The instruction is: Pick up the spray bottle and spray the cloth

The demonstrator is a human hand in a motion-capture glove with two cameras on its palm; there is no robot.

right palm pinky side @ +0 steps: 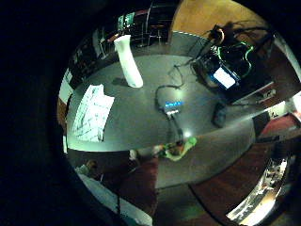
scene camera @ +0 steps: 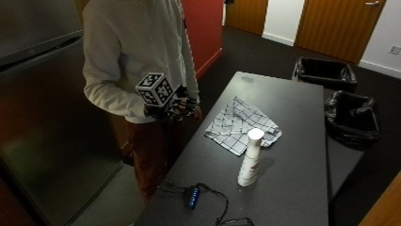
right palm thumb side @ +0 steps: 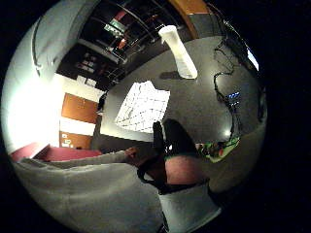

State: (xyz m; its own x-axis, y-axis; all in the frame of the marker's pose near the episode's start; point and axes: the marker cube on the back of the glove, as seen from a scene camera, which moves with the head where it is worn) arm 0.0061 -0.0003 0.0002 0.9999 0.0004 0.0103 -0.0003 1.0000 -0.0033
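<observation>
A white spray bottle (scene camera: 251, 159) stands upright on the dark grey table (scene camera: 294, 108), near its front half. Just beyond it lies a white cloth with a dark check (scene camera: 241, 123), rumpled. My gloved right hand (scene camera: 175, 107) hangs at the table's left edge, in front of the person's waist, well clear of both. Its fingers are loosely curled and hold nothing. Both palm views look down on the table from a distance: the bottle (right palm pinky side: 128, 61) (right palm thumb side: 179, 51) stands beside the cloth (right palm pinky side: 93, 113) (right palm thumb side: 143, 107).
A small black hub with a blue light (scene camera: 192, 197) and its cable lie at the table's near end. Two black bins (scene camera: 325, 73) stand on the floor to the right. A steel fridge (scene camera: 44, 103) stands at the left.
</observation>
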